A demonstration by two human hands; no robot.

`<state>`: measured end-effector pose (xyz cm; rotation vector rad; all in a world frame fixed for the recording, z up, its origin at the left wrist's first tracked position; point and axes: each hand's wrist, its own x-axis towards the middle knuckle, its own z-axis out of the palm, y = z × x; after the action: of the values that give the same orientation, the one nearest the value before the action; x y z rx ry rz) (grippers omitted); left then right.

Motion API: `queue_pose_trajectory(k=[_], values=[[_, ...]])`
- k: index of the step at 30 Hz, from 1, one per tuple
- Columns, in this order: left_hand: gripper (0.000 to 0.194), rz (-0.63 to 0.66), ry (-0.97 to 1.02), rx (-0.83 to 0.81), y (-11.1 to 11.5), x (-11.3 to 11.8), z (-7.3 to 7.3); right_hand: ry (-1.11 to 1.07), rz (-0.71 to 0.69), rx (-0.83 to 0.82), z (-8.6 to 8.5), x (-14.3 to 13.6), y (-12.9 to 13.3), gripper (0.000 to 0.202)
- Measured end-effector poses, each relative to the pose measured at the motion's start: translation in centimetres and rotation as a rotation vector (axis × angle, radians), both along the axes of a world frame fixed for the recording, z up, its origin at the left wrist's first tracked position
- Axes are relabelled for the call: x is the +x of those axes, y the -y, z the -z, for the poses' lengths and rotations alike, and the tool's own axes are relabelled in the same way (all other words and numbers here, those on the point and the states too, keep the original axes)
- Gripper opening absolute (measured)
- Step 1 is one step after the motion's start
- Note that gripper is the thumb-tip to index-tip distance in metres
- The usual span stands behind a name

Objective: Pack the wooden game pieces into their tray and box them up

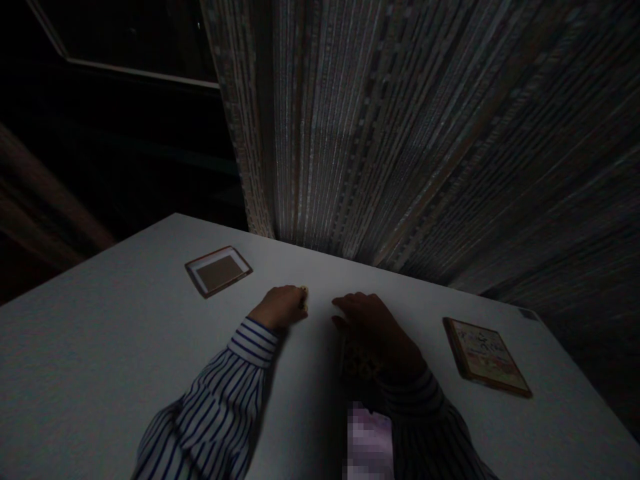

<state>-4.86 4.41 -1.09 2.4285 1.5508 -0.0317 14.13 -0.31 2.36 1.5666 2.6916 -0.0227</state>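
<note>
My left hand point(281, 307) is closed in a pinch above the white table point(305, 387). A small yellowish piece with dark spots point(304, 297) pokes out at its fingertips; its kind cannot be made out. To the right, my right hand point(380, 333) has its fingers stretched forward, with a gap between thumb and forefinger and nothing visible there. Several yellowish, ring-like pieces point(364, 365) lie beneath that hand and wrist, partly hidden and in deep shadow.
A shallow brown-edged frame point(204, 288) with a grey-brown panel lies at the far left. On the right rests a flat, wood-edged box or book point(487, 353) with a printed cover. A pinkish, pixelated patch point(371, 443) appears near me. Striped curtain point(325, 133) hangs behind the table.
</note>
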Motion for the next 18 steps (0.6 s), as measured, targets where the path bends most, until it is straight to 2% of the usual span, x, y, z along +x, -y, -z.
queue_pose_trajectory(k=[4,10,18], values=[[0.015,-0.004,0.005,-0.01,0.0,0.0,0.0,-0.005,0.003,0.005,-0.1,0.0,0.1,0.022],[0.021,0.033,0.068,0.013,0.0,-0.1,-0.1,-0.007,0.006,0.014,0.2,0.2,0.0,0.021],[0.018,0.057,0.27,-0.03,0.5,0.4,-1.2,-0.025,0.004,0.032,0.2,0.7,0.0,0.025]])
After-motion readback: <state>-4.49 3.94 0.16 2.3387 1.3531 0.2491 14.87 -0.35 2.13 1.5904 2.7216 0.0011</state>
